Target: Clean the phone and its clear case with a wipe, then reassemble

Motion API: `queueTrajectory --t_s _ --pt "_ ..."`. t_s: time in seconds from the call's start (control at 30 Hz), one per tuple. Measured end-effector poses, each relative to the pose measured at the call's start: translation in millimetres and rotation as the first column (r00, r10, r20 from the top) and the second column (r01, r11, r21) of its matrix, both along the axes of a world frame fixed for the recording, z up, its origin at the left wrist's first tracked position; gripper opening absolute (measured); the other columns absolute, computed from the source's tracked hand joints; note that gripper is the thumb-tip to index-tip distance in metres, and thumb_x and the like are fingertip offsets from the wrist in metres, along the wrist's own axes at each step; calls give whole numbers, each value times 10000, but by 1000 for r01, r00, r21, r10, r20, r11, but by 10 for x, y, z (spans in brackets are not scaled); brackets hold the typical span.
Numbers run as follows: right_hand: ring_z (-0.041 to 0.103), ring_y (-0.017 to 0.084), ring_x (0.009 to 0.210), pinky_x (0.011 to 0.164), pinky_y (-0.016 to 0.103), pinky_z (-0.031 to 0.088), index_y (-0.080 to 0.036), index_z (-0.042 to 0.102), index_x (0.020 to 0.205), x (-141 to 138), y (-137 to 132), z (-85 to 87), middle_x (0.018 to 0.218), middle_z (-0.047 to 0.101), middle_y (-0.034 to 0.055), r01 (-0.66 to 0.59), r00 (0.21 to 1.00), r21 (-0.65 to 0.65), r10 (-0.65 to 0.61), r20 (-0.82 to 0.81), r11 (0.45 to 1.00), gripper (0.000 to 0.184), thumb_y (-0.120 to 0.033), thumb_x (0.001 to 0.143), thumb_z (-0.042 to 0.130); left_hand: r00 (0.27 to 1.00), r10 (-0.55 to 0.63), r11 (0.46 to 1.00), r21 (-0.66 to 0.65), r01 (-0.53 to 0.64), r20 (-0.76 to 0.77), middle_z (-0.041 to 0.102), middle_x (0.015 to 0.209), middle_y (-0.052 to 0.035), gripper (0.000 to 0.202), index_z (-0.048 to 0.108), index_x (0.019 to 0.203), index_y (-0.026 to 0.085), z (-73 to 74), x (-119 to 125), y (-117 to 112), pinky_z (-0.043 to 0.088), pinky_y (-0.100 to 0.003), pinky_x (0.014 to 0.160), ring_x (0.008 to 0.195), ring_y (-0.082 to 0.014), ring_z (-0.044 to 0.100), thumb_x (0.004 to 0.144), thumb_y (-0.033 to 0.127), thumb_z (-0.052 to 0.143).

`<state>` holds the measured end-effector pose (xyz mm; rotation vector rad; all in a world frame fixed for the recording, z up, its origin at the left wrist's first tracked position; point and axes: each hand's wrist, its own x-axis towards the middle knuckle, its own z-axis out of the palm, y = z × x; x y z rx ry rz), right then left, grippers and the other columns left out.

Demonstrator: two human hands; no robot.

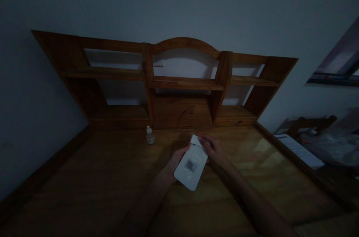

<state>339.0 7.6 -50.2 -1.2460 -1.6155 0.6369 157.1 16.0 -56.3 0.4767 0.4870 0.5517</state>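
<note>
A flat white packet point(191, 168) with a small grey label is held over the wooden desk point(98, 177). My left hand point(175, 161) grips its left side from beneath. My right hand point(213, 149) pinches the packet's top corner, where a flap is folded up. A small pale bottle point(150, 135) with a white cap stands upright on the desk, to the left of and beyond my hands.
A wooden shelf unit point(182, 83) with bare shelves stands at the back of the desk against the wall. To the right, beyond the desk edge, lie a chair back point(311, 122), papers point(300, 151) and a plastic bag point(333, 149). The room is dim.
</note>
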Motion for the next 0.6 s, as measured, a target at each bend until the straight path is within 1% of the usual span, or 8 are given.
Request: queueTrajectory --t_s 0.1,0.17,0.27,0.4,0.5,0.6 --pt "707 217 800 628 285 543 -206 716 1185 -1 5 11 1090 743 83 -60 998 -28 61 13 998 387 -452 962 518 998 14 1000 9 -13 -56 727 815 -133 364 683 1050 63 27 15 -16 530 -295 700 737 -238 710 978 345 463" --pt "704 212 772 592 269 528 -195 723 1165 -16 11 8 1059 750 86 -75 997 -62 74 -19 995 396 -465 954 524 997 20 1000 0 -20 -79 720 781 -127 362 684 1030 53 50 34 -29 526 -289 693 714 -229 705 983 324 447" --pt "705 216 761 571 261 519 -180 732 1146 -41 34 -32 1024 757 93 -36 995 -104 26 -97 994 418 -491 930 556 994 56 998 -8 -57 -90 711 735 -116 348 693 975 58 57 66 -35 524 -282 672 692 -221 699 982 305 449" --pt "706 221 715 545 269 518 -166 721 1170 -47 83 -123 989 766 98 30 975 -128 -57 -215 991 445 -500 908 587 992 118 993 -19 -119 -54 720 759 -114 336 698 923 79 35 92 -4 517 -262 628 666 -202 691 978 325 476" --pt "720 245 768 604 299 552 -152 741 1118 -37 105 -158 959 771 103 94 959 -78 -111 -260 993 426 -490 901 601 982 186 982 -40 -187 -38 726 773 -112 328 700 920 89 16 87 44 515 -257 601 623 -186 677 976 326 481" --pt "729 273 878 732 358 586 -160 746 1101 -45 92 -150 1001 771 105 168 953 0 -162 -258 986 393 -467 911 593 965 264 964 -22 -264 -3 720 748 -115 349 700 901 73 11 60 98 516 -269 577 561 -180 651 975 330 475"
